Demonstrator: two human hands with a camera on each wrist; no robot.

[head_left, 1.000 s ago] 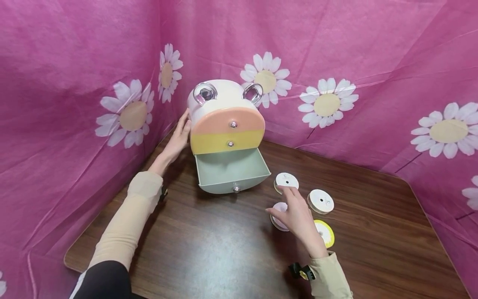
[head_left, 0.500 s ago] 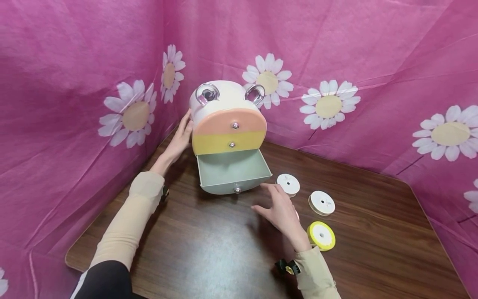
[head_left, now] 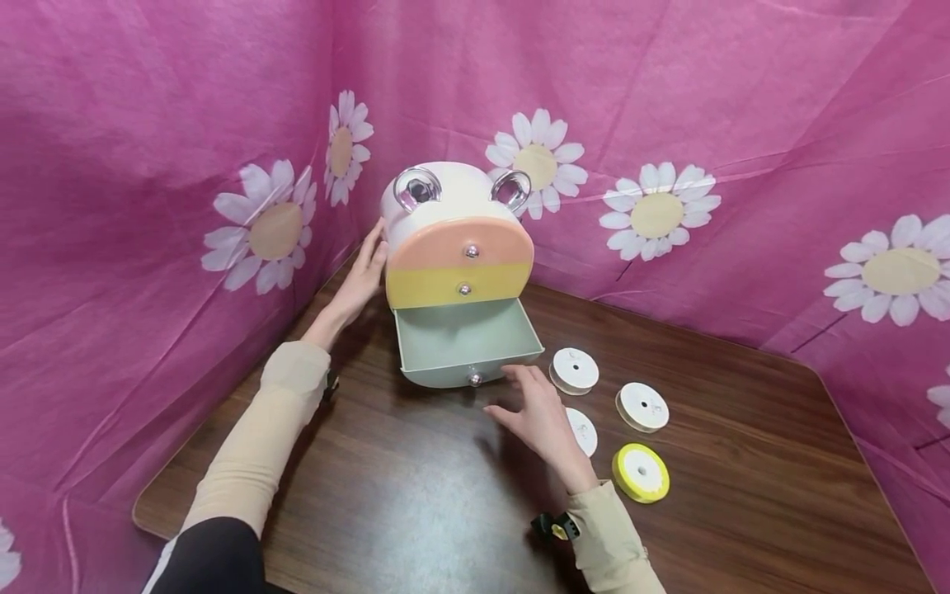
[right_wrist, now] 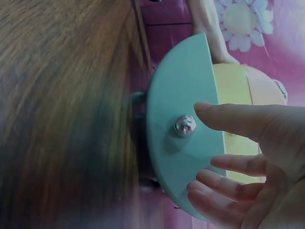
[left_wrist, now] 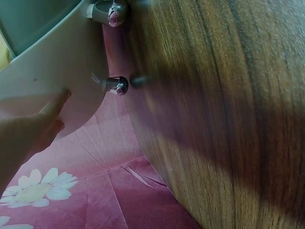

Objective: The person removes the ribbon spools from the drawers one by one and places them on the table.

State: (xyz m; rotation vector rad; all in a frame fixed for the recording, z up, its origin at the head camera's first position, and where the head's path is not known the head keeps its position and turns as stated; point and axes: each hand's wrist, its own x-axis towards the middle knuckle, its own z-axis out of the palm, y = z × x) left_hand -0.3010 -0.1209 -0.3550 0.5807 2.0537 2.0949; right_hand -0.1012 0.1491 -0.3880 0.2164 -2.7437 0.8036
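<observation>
A small drawer cabinet (head_left: 456, 191) with a white body and silver eye-like rings on top stands on the table. Its peach and yellow drawers are closed, while the pale green bottom drawer (head_left: 438, 377) is pulled out, with nothing seen inside. My left hand (head_left: 362, 276) rests with extended fingers against the cabinet's left side, also seen in the left wrist view. Just right of the green drawer's round silver knob (head_left: 475, 380) is my right hand (head_left: 540, 419), thumb and fingers spread, holding nothing. In the right wrist view, its thumb overlaps the drawer front near the knob (right_wrist: 185, 125).
Right of my right hand lie white ribbon spools: one (head_left: 575, 370) behind, one (head_left: 642, 407) farther right, and another (head_left: 583, 431) partly hidden by the hand. A yellow-edged spool (head_left: 641, 473) lies nearest me. Pink daisy-print cloth (head_left: 668, 91) encloses the wooden table (head_left: 401, 487).
My right hand has moved left from over the spools to the front of the green drawer, uncovering the yellow-edged spool. My left hand stays at the cabinet's side.
</observation>
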